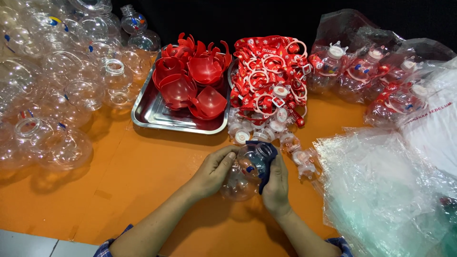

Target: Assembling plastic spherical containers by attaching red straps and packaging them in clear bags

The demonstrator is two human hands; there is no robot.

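You hold clear round plastic bottle (246, 172) over orange table (143, 181), near front edge. Left hand (216, 170) fingers curled, cupping bottle's side. Right hand (277, 183) fingers pressing dark blue cloth (266, 164) against bottle. Keep left grip firm; rub cloth evenly around curve, rotating bottle.

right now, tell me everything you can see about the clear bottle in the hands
The clear bottle looks like thin transparent plastic, shaped as two stacked round bulbs, with small blue and red printed marks on the front. It lies tilted over the orange table, its open neck pointing up and away from the person. The left hand cups its left side; the right hand presses a dark blue cloth against its right side. It looks empty, with no cap or strap fitted.
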